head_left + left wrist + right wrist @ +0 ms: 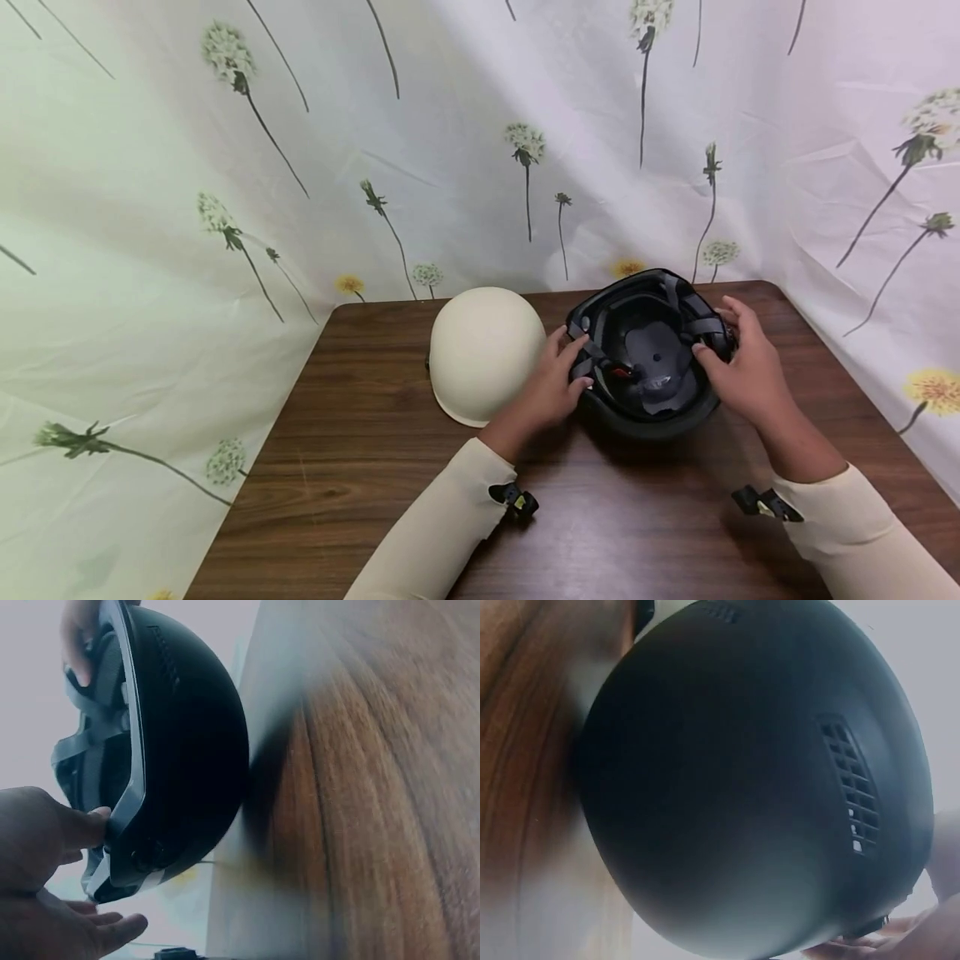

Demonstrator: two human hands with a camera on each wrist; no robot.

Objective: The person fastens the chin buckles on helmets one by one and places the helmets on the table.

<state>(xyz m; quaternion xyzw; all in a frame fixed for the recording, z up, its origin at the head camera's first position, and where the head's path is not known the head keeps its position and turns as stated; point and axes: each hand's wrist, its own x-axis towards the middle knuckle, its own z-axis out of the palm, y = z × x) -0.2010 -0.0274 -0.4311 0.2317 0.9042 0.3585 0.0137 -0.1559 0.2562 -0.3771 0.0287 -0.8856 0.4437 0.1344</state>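
The left hand [551,385] and right hand [746,367] grip opposite rims of the upturned black helmet [647,354], fingers curled over its edge onto the inner straps. It rests on the wooden table [360,450], just beside a cream helmet [483,350]. No writing is legible.

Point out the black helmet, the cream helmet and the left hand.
black helmet [654,354], head view, on its inner padding.
cream helmet [483,346], head view, on the dome's top.
left hand [551,385], head view, on the back of the hand.

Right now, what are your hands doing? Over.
Left hand and right hand grip black helmet rim, helmet upside down on table. Cream helmet just beside left hand.
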